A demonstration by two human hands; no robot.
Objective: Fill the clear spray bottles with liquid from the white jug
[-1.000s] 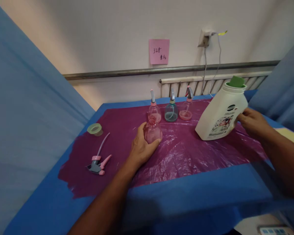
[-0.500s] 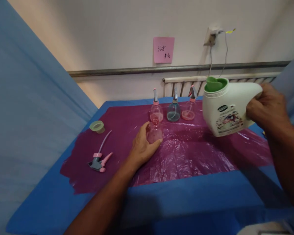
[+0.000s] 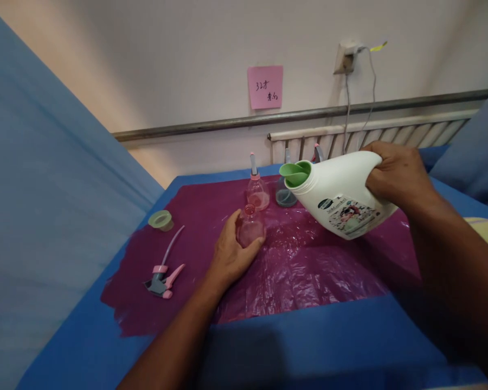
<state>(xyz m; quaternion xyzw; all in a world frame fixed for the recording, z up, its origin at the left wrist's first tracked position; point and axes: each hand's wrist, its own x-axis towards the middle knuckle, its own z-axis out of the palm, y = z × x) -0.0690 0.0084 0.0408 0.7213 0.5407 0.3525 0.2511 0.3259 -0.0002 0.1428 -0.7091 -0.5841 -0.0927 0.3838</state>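
My left hand (image 3: 236, 249) is wrapped round a clear pinkish spray bottle (image 3: 251, 230) with its top off, upright on the purple plastic sheet. My right hand (image 3: 400, 170) grips the handle of a white detergent jug (image 3: 341, 192), held in the air and tilted left. The jug's green spout (image 3: 296, 173) points toward the bottle's open neck, still apart from it; no liquid is seen leaving it. A pink and grey spray trigger head (image 3: 161, 280) with a dip tube lies left of my left hand. Beyond it sits a pale green cap (image 3: 161, 219).
Behind the bottle stand a spray bottle with pink liquid (image 3: 258, 192) and one with blue-green liquid (image 3: 285, 195); another is mostly hidden by the jug. A radiator (image 3: 374, 132), a pipe (image 3: 211, 126) and a socket (image 3: 345, 57) line the wall. A blue curtain (image 3: 44, 162) hangs at left.
My right hand has brought the jug leftward, closer to the open bottle, and tipped it further. The jug now covers much of the rear right bottle. My left hand keeps its hold.
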